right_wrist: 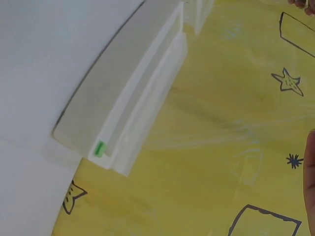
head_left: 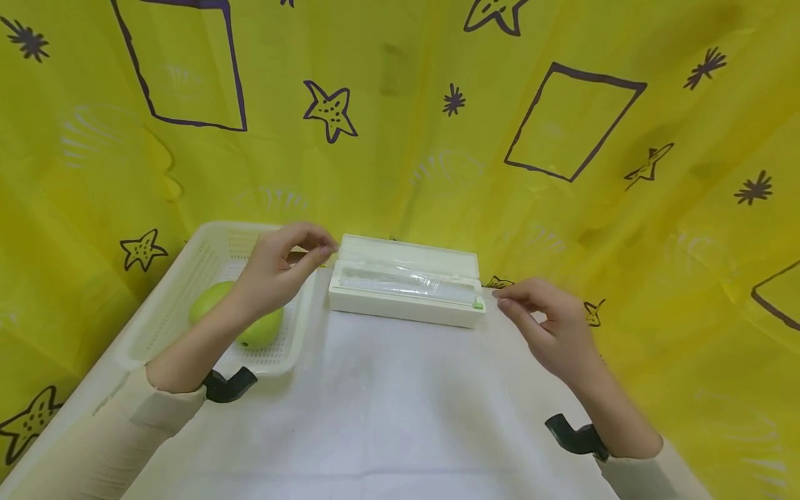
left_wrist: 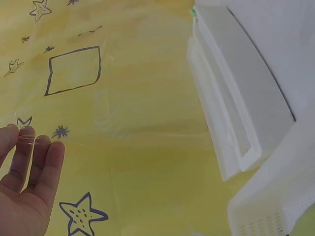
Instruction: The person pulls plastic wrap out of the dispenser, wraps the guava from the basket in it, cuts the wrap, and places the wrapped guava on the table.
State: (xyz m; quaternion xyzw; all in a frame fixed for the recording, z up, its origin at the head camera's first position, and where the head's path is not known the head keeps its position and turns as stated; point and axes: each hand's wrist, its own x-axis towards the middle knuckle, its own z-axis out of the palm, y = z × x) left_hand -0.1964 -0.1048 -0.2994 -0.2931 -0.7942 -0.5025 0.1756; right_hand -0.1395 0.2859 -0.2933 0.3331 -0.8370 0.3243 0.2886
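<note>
A white cling film dispenser (head_left: 406,305) stands at the back of the table with its lid (head_left: 409,255) raised. Clear film shows inside it, and a small green slider (head_left: 478,305) sits at its right end. My left hand (head_left: 265,267), left of the dispenser and over the basket, pinches transparent cling film (left_wrist: 33,141) between thumb and fingertips. On the dispenser's right, my right hand (head_left: 553,333) has thumb and forefinger together in a pinch. Faint streaks of film cross the right wrist view, where only part of that hand (right_wrist: 309,182) shows; the film's edges are hard to see.
On the left, a white plastic basket (head_left: 292,340) holds green round fruit (head_left: 207,300), partly hidden by my left forearm. A white cloth (head_left: 387,410) covers the table. Behind hangs a yellow patterned curtain (head_left: 387,139), close against the dispenser.
</note>
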